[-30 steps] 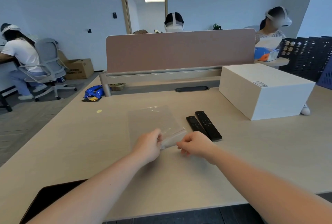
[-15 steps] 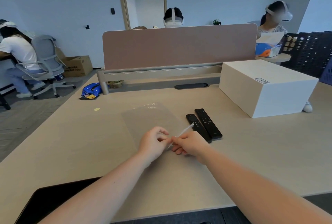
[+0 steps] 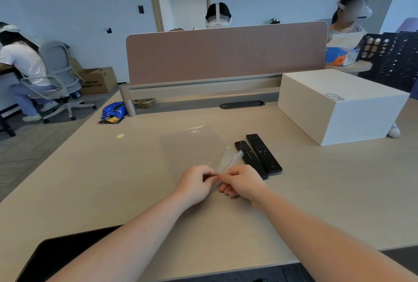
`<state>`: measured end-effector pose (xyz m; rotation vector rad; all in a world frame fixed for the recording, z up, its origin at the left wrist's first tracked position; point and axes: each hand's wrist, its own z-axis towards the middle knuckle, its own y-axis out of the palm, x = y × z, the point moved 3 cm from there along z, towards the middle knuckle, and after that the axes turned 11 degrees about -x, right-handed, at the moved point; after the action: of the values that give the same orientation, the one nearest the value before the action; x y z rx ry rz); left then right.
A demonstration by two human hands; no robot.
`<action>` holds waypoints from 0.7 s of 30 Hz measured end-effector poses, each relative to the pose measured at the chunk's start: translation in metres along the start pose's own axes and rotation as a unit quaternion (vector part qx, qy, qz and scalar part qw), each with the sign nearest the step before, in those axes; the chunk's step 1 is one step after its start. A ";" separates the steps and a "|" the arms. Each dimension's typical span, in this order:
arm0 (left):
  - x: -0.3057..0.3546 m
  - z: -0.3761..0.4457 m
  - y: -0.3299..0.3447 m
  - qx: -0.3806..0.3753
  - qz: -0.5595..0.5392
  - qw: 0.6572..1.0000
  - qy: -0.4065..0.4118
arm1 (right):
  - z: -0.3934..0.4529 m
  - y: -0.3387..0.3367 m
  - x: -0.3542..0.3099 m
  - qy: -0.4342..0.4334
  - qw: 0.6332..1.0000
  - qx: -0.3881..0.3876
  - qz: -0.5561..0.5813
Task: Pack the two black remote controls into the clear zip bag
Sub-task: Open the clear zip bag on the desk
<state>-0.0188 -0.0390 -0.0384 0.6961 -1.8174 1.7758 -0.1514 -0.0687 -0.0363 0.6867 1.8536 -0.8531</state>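
A clear zip bag (image 3: 192,145) lies flat on the beige desk, its near edge with a red zip line lifted. My left hand (image 3: 195,183) and my right hand (image 3: 241,182) both pinch that near edge, fingertips almost touching. Two black remote controls lie side by side just right of the bag: the shorter one (image 3: 250,158) partly behind my right hand and the bag's lifted corner, the longer one (image 3: 263,152) beside it. Neither remote is in the bag.
A large white box (image 3: 339,105) stands at the back right. A pink divider panel (image 3: 226,53) runs along the desk's far edge. A dark flat object (image 3: 56,256) lies at the near left edge. A blue packet (image 3: 113,110) lies at the far left corner.
My hands have come closer together on the bag's near edge. The right end of that edge has lifted toward the remotes, showing the red zip line.
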 end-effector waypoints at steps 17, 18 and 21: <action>-0.004 -0.011 -0.031 0.102 0.216 0.970 0.052 | 0.004 -0.001 0.009 0.034 0.994 0.101 0.034; -0.003 -0.012 -0.033 0.113 0.212 0.969 0.049 | 0.004 0.000 0.010 0.033 0.994 0.106 0.025; -0.006 -0.011 -0.036 0.114 0.198 0.973 0.041 | 0.003 0.002 0.009 0.034 0.992 0.118 -0.003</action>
<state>0.0096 -0.0287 -0.0155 0.3479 -1.8075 2.2610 -0.1521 -0.0689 -0.0459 0.8663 1.8325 -1.0760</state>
